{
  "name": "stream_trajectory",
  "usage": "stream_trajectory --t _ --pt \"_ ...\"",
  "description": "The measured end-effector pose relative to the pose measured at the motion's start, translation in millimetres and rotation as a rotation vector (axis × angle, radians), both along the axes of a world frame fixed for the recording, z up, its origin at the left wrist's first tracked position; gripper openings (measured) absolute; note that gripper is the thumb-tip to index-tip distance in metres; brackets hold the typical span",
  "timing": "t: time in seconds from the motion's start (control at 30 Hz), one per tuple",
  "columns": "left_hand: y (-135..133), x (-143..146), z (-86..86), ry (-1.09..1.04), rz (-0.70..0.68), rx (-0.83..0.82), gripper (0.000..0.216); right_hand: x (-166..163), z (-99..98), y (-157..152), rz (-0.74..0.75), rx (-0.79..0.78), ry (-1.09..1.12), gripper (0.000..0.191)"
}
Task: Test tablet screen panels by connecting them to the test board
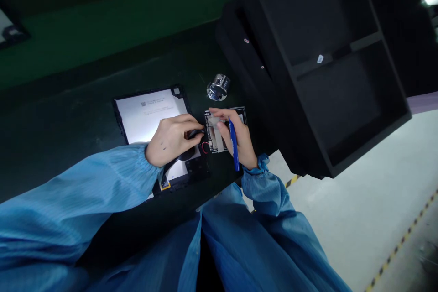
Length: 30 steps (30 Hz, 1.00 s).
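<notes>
A small circuit board with tape strips across it lies on the dark bench. My right hand rests over its right part, fingers bent onto it. A slim blue pen-shaped tool is held in that hand, pointing toward me; its exact kind is unclear. My left hand is closed in a pinch at the board's left edge, on a small dark part I cannot make out. A thin red wire curves below those fingertips. Under my left hand and wrist lies an opened tablet-like panel with a white back and black frame.
A shiny metal cylinder stands behind the board. Large black divided trays are stacked at the right, close to my right hand. Another dark-framed panel shows at the far left. The bench's front edge is just before my body.
</notes>
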<state>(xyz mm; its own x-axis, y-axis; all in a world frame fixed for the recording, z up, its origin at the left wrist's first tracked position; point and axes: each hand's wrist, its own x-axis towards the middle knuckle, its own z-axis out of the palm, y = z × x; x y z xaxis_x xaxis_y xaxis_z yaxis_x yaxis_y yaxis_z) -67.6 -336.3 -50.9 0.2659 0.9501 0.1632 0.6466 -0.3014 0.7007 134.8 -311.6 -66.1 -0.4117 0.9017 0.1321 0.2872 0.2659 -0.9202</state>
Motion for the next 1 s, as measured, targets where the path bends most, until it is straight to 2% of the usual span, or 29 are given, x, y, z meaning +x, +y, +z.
stream_trajectory --t 0.4,0.7,0.87,1.0 --pt "-3.7 -0.5 -3.7 0.084 -0.067 0.097 0.018 6.7 5.9 -4.3 0.078 -0.063 -0.005 0.021" --pt "-4.1 -1.5 -4.8 0.101 -0.111 0.167 0.017 7.1 5.6 -6.2 0.066 -0.088 0.016 0.021" --pt "-3.2 0.5 -7.2 0.084 -0.108 0.148 0.019 5.9 5.3 -4.7 0.074 -0.016 -0.029 0.02" --pt "-2.8 1.2 -9.3 0.069 -0.105 0.163 0.019 2.0 3.3 -3.8 0.049 0.044 -0.091 0.028"
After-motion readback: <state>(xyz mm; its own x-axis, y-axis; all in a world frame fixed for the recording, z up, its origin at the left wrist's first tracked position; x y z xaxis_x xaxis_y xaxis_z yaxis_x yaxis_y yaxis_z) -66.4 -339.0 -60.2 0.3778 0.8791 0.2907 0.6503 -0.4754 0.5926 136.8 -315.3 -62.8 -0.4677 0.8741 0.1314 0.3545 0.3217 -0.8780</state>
